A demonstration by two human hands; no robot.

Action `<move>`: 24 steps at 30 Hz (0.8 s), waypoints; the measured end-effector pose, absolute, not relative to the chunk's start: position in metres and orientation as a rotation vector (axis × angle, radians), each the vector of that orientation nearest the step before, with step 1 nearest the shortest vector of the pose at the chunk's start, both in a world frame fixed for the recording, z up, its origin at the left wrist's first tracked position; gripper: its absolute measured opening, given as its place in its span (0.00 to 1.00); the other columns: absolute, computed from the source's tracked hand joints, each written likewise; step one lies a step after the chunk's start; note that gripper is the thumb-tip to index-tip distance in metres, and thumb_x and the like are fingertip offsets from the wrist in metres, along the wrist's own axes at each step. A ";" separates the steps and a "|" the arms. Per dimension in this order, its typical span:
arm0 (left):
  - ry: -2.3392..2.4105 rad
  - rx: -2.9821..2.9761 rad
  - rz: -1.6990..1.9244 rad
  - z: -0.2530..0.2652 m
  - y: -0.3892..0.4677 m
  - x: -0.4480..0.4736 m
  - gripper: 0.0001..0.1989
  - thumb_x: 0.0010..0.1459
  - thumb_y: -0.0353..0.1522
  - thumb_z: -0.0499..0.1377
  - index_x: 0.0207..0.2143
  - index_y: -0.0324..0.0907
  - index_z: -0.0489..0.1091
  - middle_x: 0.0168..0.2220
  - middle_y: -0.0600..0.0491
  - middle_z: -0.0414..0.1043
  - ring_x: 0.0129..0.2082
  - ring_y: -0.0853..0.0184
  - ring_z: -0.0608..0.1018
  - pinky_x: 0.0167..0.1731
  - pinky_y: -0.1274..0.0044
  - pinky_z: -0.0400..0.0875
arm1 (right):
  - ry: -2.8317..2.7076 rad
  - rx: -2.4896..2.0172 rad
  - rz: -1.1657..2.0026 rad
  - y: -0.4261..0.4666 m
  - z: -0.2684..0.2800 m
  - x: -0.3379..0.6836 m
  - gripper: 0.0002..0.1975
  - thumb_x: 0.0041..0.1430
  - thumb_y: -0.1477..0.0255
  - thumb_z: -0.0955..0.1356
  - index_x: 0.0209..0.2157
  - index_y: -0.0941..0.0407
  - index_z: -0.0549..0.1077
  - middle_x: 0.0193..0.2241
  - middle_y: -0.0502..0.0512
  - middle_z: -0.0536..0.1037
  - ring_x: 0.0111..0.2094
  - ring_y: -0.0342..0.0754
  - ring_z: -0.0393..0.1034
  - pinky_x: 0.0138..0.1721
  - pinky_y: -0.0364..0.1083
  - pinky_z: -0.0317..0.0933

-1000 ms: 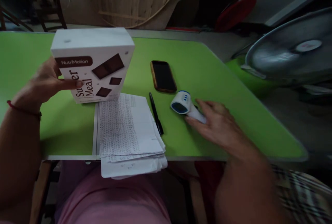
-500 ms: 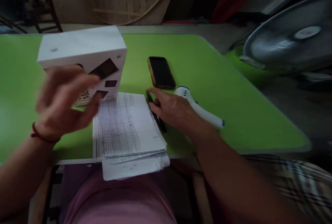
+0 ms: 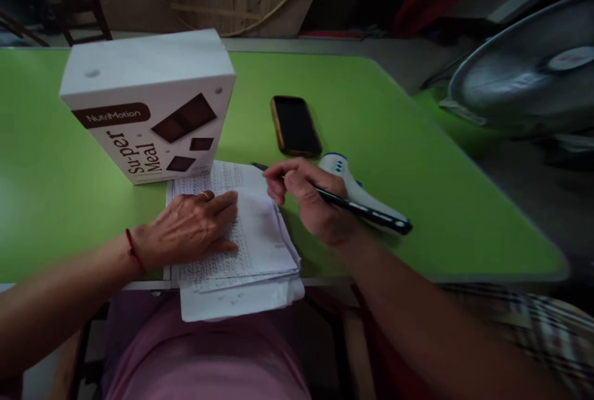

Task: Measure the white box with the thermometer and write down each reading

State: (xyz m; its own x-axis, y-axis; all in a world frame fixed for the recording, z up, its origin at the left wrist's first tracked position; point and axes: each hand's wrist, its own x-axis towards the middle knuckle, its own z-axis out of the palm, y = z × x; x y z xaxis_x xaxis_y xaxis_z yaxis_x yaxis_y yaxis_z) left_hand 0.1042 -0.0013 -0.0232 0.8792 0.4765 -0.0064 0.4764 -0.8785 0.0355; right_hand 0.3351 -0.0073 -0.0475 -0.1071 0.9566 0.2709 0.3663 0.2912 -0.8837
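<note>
My left hand (image 3: 192, 227) lies flat, fingers apart, on a stack of handwritten papers (image 3: 253, 236) at the near edge of the green table (image 3: 417, 159). My right hand (image 3: 310, 199) grips a black pen (image 3: 362, 208), its tip over the top right corner of the papers. Behind that hand lies a white and blue handheld thermometer (image 3: 343, 174), partly hidden. A white box (image 3: 148, 103) printed "NutriMotion Su-per Meal" stands just beyond the papers on the left.
A dark phone (image 3: 296, 125) in an orange case lies face up beyond the thermometer. A grey fan (image 3: 529, 72) stands off the table's right side. Chairs and wooden boards are past the far edge. My lap in pink cloth is below the table.
My left hand let go of the box and came down onto the papers. My right hand left the thermometer, took up the pen that lay beside the papers, and holds it over them.
</note>
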 end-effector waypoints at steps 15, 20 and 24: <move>0.802 2.984 -0.073 -0.020 -0.002 0.106 0.25 0.66 0.48 0.57 0.51 0.35 0.68 0.60 0.43 0.66 0.42 0.56 0.77 0.34 0.67 0.74 | -1.549 -1.389 0.598 -0.005 -0.060 0.312 0.06 0.50 0.67 0.67 0.26 0.53 0.72 0.22 0.50 0.75 0.24 0.45 0.68 0.29 0.46 0.66; 0.795 2.983 -0.074 -0.019 -0.001 0.108 0.25 0.66 0.48 0.57 0.52 0.34 0.67 0.59 0.42 0.66 0.41 0.56 0.77 0.33 0.67 0.74 | -1.638 -1.393 0.541 -0.007 -0.063 0.310 0.06 0.55 0.66 0.67 0.28 0.53 0.73 0.24 0.51 0.76 0.26 0.46 0.70 0.30 0.46 0.66; 0.804 2.986 -0.064 -0.019 -0.003 0.108 0.24 0.66 0.47 0.57 0.51 0.35 0.68 0.59 0.43 0.66 0.41 0.57 0.77 0.32 0.67 0.74 | -1.653 -1.415 0.406 -0.013 -0.042 0.322 0.10 0.62 0.65 0.63 0.38 0.52 0.74 0.28 0.52 0.77 0.28 0.47 0.73 0.34 0.48 0.68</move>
